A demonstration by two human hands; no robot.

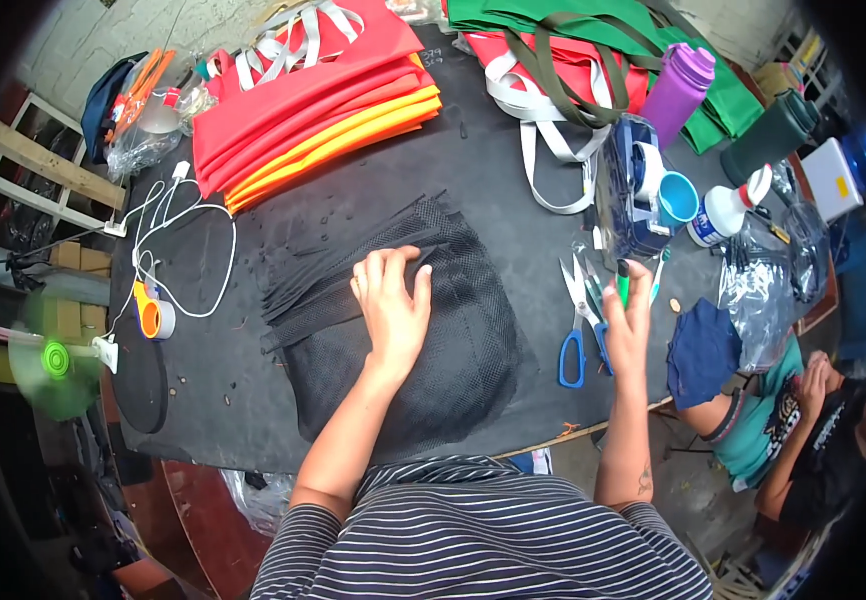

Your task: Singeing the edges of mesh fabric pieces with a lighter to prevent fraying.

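My left hand (391, 305) lies on a stack of black mesh fabric (453, 350), its thumb apart from the fingers. Narrow black strips (308, 268) fan out along the upper left of that stack. Over at the right, my right hand (629, 325) is closed, thumb and fingers about a small green stick-like tool (623, 284) with a dark end. The fingers hide part of it, and its exact kind does not show. Just left of that hand lies a pair of scissors (575, 310) with blue handles, the blades pointing away from me.
Red and yellow-orange bags (323, 120) are stacked at the back left. Green bags (573, 15), a purple bottle (678, 90), a blue cup (678, 197) and a spray bottle (728, 212) crowd the right. A white cable (233, 250) and tape (157, 318) lie left. Another person (803, 430) sits at lower right.
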